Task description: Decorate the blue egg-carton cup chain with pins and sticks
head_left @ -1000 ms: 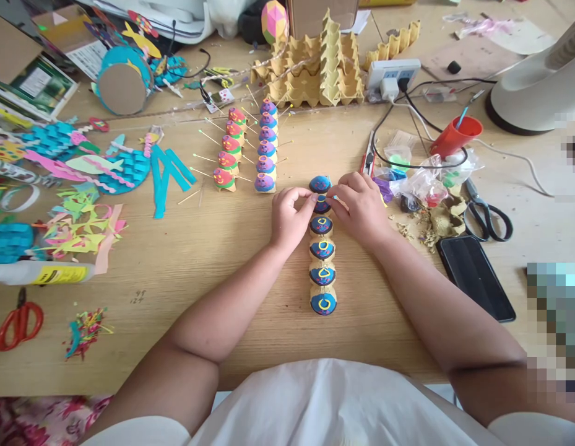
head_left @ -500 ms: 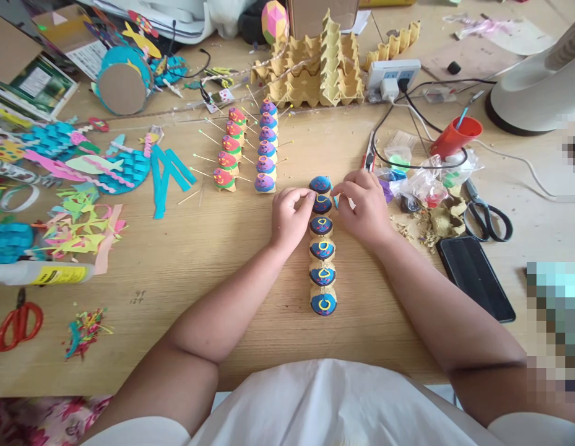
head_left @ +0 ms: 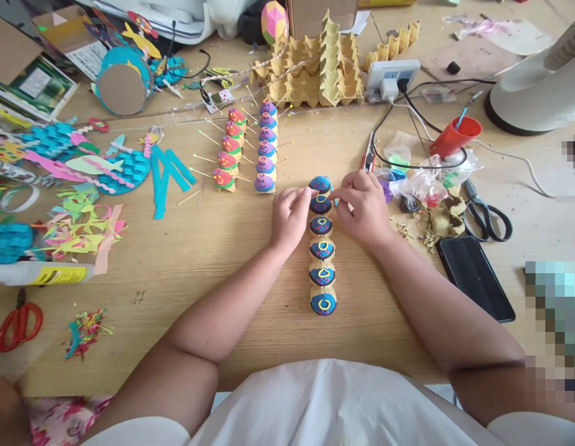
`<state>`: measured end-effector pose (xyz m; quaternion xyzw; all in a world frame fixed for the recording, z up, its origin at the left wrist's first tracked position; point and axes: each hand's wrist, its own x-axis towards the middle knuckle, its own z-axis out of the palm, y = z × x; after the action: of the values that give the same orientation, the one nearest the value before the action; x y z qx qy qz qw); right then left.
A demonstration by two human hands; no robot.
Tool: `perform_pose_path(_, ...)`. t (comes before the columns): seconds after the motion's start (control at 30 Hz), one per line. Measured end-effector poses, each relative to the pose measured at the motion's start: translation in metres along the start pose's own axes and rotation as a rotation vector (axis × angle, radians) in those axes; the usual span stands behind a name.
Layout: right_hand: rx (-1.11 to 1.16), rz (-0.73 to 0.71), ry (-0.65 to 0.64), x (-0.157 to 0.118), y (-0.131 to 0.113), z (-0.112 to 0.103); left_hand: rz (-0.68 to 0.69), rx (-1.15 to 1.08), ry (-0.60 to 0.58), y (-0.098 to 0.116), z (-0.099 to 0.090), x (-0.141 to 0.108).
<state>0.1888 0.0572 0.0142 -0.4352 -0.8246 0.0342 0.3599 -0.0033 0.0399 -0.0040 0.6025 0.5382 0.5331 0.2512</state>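
A strip of egg carton [head_left: 322, 251] stands upright before me, its cups topped with blue clay with yellow loops and small red marks. At the left side of its second cup from the far end, my left hand [head_left: 291, 214] has thumb and index finger pressed together. From the right, my right hand [head_left: 364, 204] brings a fingertip to the same cup, its other fingers curled in. A thin teal piece [head_left: 334, 192] shows beside the right fingertips; whether it is held is unclear. What either pinch contains is hidden.
Left of the strip stand a purple-topped row [head_left: 266, 148] and a red-topped row [head_left: 229, 145] with pins. On the right lie a phone [head_left: 475, 277], black scissors [head_left: 486, 217], a red cup [head_left: 455, 137] and clay bags. Red-handled scissors [head_left: 18, 322] lie far left.
My right fingertips have shifted slightly against the second cup; my left hand is almost still. A blurred part of another person has come into the lower left corner.
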Motion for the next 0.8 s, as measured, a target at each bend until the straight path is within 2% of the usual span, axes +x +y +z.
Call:
perform_pose_path(0.3,-0.001,0.034,-0.030,-0.0002,-0.0029,-0.0004,0.001,0.042,-0.030,0.0019,-0.0012,-0.0007)
perform_pose_path(0.8,-0.047,-0.002,-0.019,-0.0001,-0.0038,0.0005,0.039,0.101,-0.061,0.0058,-0.0023,-0.0017)
